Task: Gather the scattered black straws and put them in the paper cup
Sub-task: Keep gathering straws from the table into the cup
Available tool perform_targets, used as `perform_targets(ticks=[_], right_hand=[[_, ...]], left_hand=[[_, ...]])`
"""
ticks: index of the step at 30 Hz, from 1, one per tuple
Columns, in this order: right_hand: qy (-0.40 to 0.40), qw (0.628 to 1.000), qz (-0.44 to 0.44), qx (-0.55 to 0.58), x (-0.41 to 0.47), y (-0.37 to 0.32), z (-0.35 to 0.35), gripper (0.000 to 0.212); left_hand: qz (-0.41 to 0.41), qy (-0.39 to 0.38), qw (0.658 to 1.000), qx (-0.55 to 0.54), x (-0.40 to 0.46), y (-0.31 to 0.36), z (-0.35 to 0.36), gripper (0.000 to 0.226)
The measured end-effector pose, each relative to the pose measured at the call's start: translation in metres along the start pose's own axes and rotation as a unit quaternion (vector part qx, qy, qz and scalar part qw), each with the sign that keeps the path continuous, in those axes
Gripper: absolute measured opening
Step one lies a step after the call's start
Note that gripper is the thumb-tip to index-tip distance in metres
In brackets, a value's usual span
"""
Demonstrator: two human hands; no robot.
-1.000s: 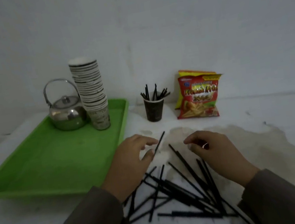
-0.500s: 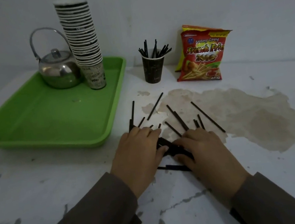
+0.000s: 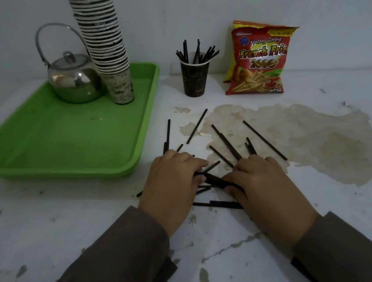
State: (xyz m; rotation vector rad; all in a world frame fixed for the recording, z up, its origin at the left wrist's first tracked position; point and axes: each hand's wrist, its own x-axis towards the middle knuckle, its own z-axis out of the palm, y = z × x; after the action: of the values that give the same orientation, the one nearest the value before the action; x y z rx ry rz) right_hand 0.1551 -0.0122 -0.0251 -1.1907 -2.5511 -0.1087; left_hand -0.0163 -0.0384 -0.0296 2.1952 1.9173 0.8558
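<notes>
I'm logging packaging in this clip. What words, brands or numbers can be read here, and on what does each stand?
"Kentang Goreng": snack bag, upper front.
"French Fries": same bag, large yellow letters; the last letters run off at the bag's edge.
"2000": same bag, under that, only roughly legible.
Round blue logo at the bag's top left: too small to read.
Print on the cup stack and on the straw cup: blurred, not readable.

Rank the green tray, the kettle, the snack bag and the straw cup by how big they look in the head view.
1. green tray, by far the largest.
2. kettle and snack bag: too alike in apparent size to rank.
3. straw cup, the smallest.
All stand at a similar distance, so nearness barely skews this.
</notes>
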Motion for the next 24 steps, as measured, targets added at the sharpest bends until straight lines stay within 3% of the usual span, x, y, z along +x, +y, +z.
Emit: perform_targets(ticks=[9,15,18,24], right_hand=[[0.016,1.000,-0.001,-0.027,0.000,0.012,-0.006,0.013],[-0.057,0.998,-0.014,-0.005,0.002,0.032,-0.018,0.039],[-0.111,0.993,-0.006,0.031,0.001,0.027,-0.025,0.029],[-0.088,0.996,-0.005,0.005,-0.003,0.021,-0.023,0.027]], left_hand=[[-0.018,-0.044,0.999,0.022,0.003,0.001,-0.007,0.024],[-0.013,-0.056,0.998,0.034,0.004,0.000,-0.008,0.023],[0.002,-0.050,0.998,0.032,0.003,0.000,-0.007,0.020],[0.021,-0.005,1.000,0.001,0.001,0.000,0.000,0.015]])
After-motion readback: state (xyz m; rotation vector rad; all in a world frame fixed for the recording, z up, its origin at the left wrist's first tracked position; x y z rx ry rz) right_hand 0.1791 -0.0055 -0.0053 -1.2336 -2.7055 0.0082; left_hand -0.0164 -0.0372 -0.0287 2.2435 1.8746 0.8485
